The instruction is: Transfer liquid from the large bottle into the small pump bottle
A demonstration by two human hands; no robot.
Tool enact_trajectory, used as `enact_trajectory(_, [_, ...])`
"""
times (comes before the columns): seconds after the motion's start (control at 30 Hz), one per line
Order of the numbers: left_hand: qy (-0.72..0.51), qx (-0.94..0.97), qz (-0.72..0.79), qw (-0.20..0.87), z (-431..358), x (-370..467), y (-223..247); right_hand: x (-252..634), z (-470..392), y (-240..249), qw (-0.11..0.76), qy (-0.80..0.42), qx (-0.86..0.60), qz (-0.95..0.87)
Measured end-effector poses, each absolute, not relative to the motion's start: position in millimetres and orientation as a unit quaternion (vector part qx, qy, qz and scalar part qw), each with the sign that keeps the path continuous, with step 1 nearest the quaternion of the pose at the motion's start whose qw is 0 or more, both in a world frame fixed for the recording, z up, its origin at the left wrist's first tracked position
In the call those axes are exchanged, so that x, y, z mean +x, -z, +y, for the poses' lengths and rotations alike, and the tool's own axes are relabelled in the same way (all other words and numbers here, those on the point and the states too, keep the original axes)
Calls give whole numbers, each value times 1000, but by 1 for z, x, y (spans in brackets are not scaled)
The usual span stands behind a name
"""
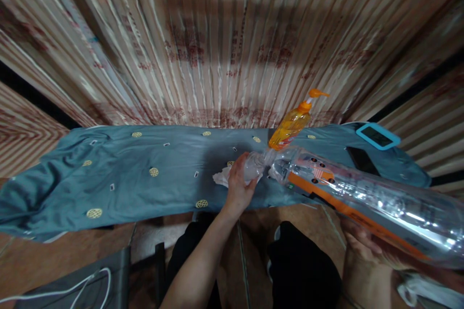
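Close to the middle of the cloth-covered table, my left hand [239, 186] is closed around a small clear bottle [253, 166]. My right hand [369, 246] grips a large clear plastic bottle [377, 198] with an orange label from below. This big bottle lies tilted, its neck pointing left at the small bottle's opening; whether the two touch I cannot tell. Some clear liquid seems to sit near its neck. A crumpled white tissue [221, 177] lies under and beside my left hand. Just behind the bottle necks stands an orange pump bottle [289, 128] of yellow liquid.
A patterned blue-green cloth [130, 188] covers the narrow table. At its right end lie a dark phone [362, 160] and a blue-framed device [378, 136]. Striped curtains [224, 48] hang behind. A dark stool [87, 280] with a white cable [90, 277] stands lower left.
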State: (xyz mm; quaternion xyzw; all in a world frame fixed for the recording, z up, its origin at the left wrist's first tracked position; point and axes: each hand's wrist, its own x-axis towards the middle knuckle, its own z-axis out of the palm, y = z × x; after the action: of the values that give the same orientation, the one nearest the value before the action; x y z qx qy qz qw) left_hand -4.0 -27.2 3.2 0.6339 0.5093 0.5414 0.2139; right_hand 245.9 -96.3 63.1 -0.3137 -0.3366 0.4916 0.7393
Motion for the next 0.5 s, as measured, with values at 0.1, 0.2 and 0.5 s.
enact_trajectory(0.1, [-537,634,511,218,-27,-4,-4,246,-96,-61,736,-479,-337,-339])
enact_trajectory(0.2, [-540,634,507,221,-27,-4,-3,244,-95,-62,745,-470,-340,-330])
enact_trajectory(0.5, [-533,638,511,219,-27,-4,-5,235,-92,-68,765,-453,-361,-281])
